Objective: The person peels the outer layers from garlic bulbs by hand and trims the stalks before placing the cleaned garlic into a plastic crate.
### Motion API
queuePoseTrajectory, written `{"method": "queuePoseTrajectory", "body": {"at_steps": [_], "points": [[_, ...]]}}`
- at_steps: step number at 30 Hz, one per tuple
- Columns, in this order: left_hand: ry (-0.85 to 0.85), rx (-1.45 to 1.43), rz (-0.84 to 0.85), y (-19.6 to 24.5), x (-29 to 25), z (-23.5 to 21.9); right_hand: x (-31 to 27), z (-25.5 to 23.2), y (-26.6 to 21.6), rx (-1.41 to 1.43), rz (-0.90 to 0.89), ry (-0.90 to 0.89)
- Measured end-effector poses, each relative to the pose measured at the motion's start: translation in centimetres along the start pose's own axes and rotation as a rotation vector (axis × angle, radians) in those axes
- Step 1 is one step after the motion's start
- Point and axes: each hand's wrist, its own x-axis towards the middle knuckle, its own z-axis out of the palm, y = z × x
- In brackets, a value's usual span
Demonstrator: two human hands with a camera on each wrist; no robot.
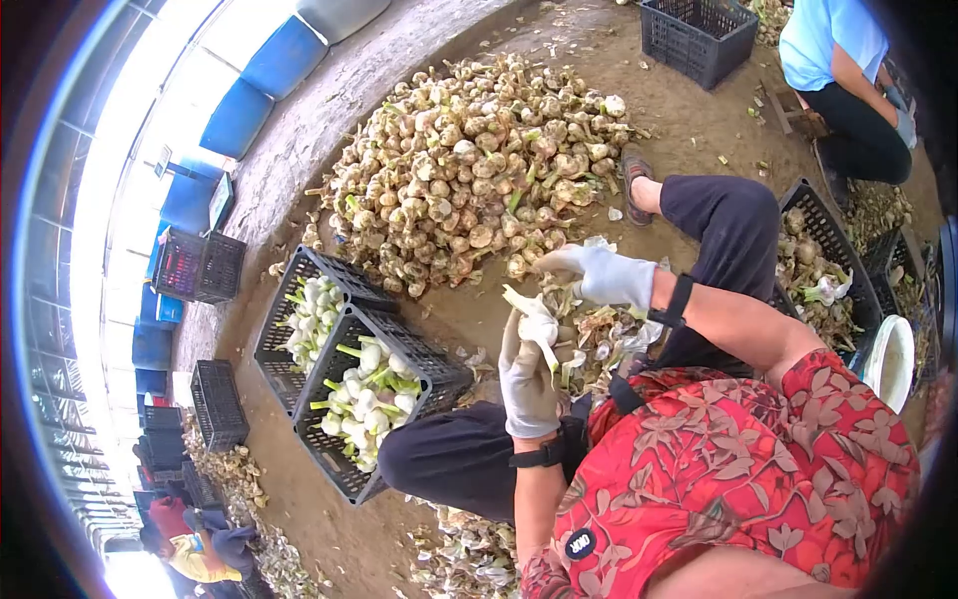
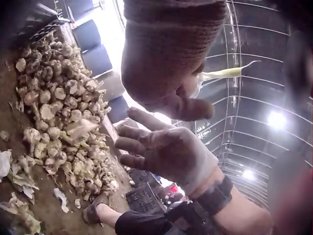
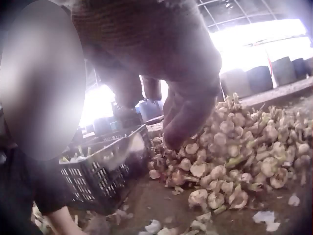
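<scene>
My gloved left hand point(image 1: 529, 384) holds a white peeled garlic bulb point(image 1: 539, 327) with its pale stem on. In the left wrist view that hand fills the top, and a pale green stem point(image 2: 222, 74) sticks out past the thumb. My gloved right hand point(image 1: 614, 275) is apart from the bulb, over the near edge of the heap of unpeeled garlic point(image 1: 449, 170). Its palm and loosely spread fingers show in the left wrist view, holding nothing. A blurred pale scrap point(image 2: 80, 129) appears in front of the heap there.
Two black crates, a nearer crate point(image 1: 371, 479) and a farther crate point(image 1: 269, 344), hold white peeled garlic at left. Loose skins point(image 1: 604, 334) lie between the legs. A crate of garlic point(image 1: 848, 240) and a white bucket point(image 1: 891, 364) stand at right. Other people point(image 1: 833, 50) sit nearby.
</scene>
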Motion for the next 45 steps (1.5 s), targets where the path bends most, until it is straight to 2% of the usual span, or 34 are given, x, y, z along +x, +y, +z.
{"method": "queuePoseTrajectory", "body": {"at_steps": [1, 4, 5, 8, 9, 13, 16, 19, 22, 23, 24, 25, 28, 32, 33, 36, 37, 40, 41, 42, 44, 45], "points": [[0.031, -0.095, -0.047, 0.3, 0.2, 0.1, 0.0, 0.0, 0.3, 0.181, 0.052, -0.083], [0.089, -0.188, -0.015, 0.3, 0.4, 1.8, -0.5, -0.3, -1.5, 0.310, 0.167, -0.277], [0.033, -0.139, -0.022, -0.4, 0.4, 0.8, -0.5, 0.3, -1.7, 0.307, 0.184, -0.241], [0.060, -0.221, -0.043, -0.9, 0.4, 0.4, -0.7, 0.9, -2.5, 0.453, 0.289, -0.111], [0.095, -0.216, -0.057, -0.7, 0.5, 0.8, -0.7, 1.3, -2.5, 0.445, 0.255, -0.027], [0.126, -0.162, -0.080, -1.7, 0.5, -0.6, -0.3, 2.4, -1.7, 0.080, -0.115, 0.176], [0.176, -0.132, -0.118, -1.4, 0.8, -0.8, -0.3, 2.8, -2.1, -0.131, -0.132, 0.253], [0.232, -0.122, -0.177, -0.3, 0.6, 0.2, -0.5, 2.9, -2.3, -0.240, -0.152, 0.236], [0.145, -0.028, -0.249, -0.1, 0.5, -0.4, -0.3, 2.9, -2.4, -0.350, -0.121, 0.252], [0.151, 0.070, -0.342, -0.3, 0.6, 0.0, 0.2, 2.8, -2.1, -0.384, -0.088, 0.271], [0.116, -0.008, -0.323, -1.0, 0.5, 0.1, 0.5, 2.5, -1.7, -0.419, -0.057, 0.289], [0.116, -0.023, -0.330, -1.4, 0.5, 0.1, 0.6, 2.4, -1.6, -0.439, -0.042, 0.199], [0.059, -0.033, -0.270, -1.3, 0.5, 0.3, 0.3, 2.0, -2.1, -0.339, 0.010, 0.011], [0.045, -0.039, -0.228, -1.4, 0.4, 0.3, 0.7, 2.4, -2.1, -0.117, 0.037, 0.361], [0.033, -0.084, -0.191, -1.2, 0.5, 1.0, 0.8, 2.4, -2.5, -0.077, 0.006, 0.399], [-0.003, -0.098, -0.264, -1.5, 0.4, 0.5, 1.5, 2.6, -2.2, -0.037, 0.023, 0.512], [0.065, -0.063, -0.150, -1.9, 0.7, 1.0, 1.8, 2.5, -1.5, 0.131, 0.101, 0.479], [0.074, -0.088, -0.100, -1.5, 0.7, 0.3, 2.0, 1.9, -1.3, 0.574, 0.423, 0.554], [0.073, -0.092, -0.103, -1.5, 0.4, 0.0, 1.6, 0.9, -1.4, 0.609, 0.476, 0.535], [0.102, -0.049, -0.085, -1.6, 0.2, -0.3, 1.8, 0.5, 1.5, 0.522, 0.484, 0.601], [0.161, 0.040, -0.048, -2.0, 0.1, -0.8, 0.8, -0.7, 3.5, -0.385, 0.284, 0.341], [0.191, 0.092, 0.006, -1.8, 0.2, -0.5, 0.3, -0.6, 2.3, -0.690, 0.270, 0.095]]}}
